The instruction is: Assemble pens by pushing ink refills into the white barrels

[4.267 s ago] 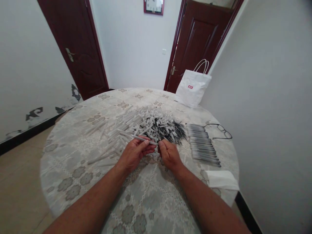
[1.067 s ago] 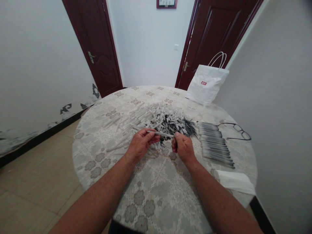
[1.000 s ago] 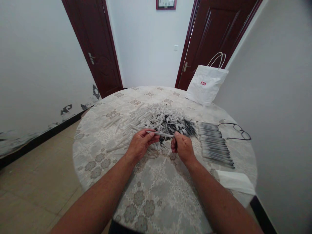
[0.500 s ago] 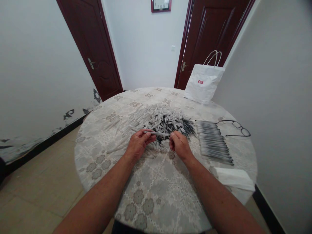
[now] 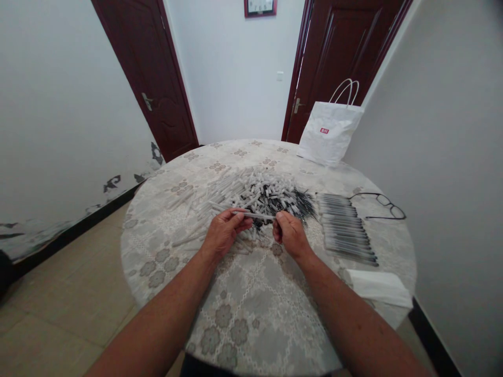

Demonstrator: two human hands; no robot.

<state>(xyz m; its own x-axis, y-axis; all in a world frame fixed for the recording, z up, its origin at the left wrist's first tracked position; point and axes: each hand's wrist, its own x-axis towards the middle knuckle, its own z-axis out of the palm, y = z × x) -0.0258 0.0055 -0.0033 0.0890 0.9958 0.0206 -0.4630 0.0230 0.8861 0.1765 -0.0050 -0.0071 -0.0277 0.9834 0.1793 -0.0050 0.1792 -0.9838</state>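
Note:
Both hands meet over the near edge of a pile of pen parts [image 5: 259, 193] on a round table [image 5: 251, 309]. My left hand [image 5: 223, 235] pinches one end of a thin grey pen barrel [image 5: 255, 214]. My right hand [image 5: 291, 234] is closed on the barrel's other end, fingers curled. The pile holds several pale barrels on its left and dark refills and caps on its right. A neat row of finished pens [image 5: 346, 228] lies to the right of my right hand.
Black-framed glasses [image 5: 383, 205] lie beyond the pen row. A folded white cloth [image 5: 377, 294] sits at the table's right rim. A white paper bag [image 5: 330, 137] stands at the far edge against the wall. Two dark red doors stand behind; tiled floor lies to the left.
The hands stay together on the same barrel, with only small finger shifts. The view has swung slightly since the oldest frame.

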